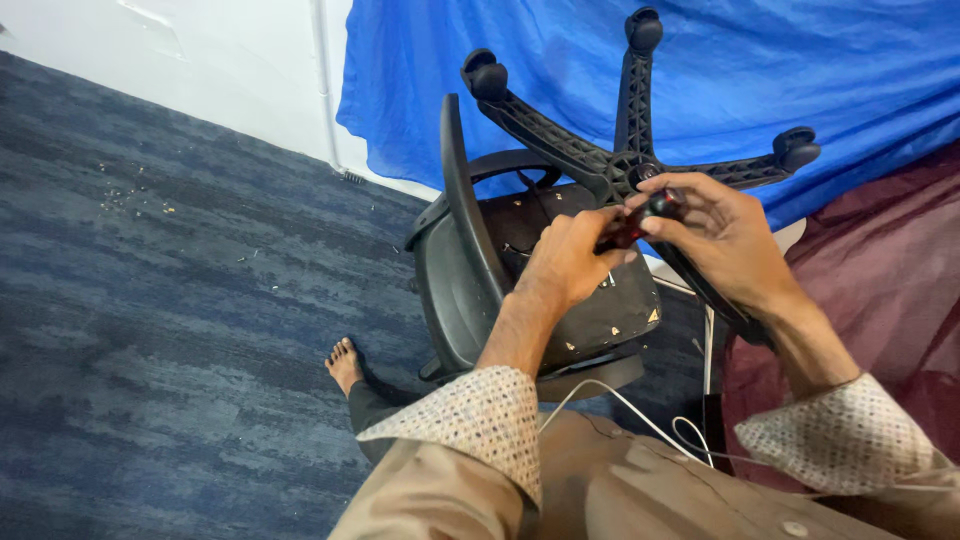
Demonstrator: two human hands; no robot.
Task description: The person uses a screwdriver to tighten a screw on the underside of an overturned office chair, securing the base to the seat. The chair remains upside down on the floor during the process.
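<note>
View: a head-worn camera looks down past the person's lap at a chair lying tipped on the floor.
Left hand: the left hand [568, 258] is curled closed around the lower end of a small dark red and black tool handle [640, 218].
Right hand: the right hand [722, 232] pinches the upper end of the same handle between thumb and fingertips.
Where the handle is: raised in both hands, just in front of the hub of the chair base.
Chair: a black office chair with a five-arm plastic star base [560, 230] lies overturned, its castors pointing up and away.
Floor: blue-grey carpet [180, 300] with a few crumbs.
Backdrop: a blue tarpaulin [720, 70] behind, a maroon cloth [880, 280] on the right.
Other: the person's bare foot [345, 363] rests beside the chair; a white cable [640, 415] crosses the lap.
</note>
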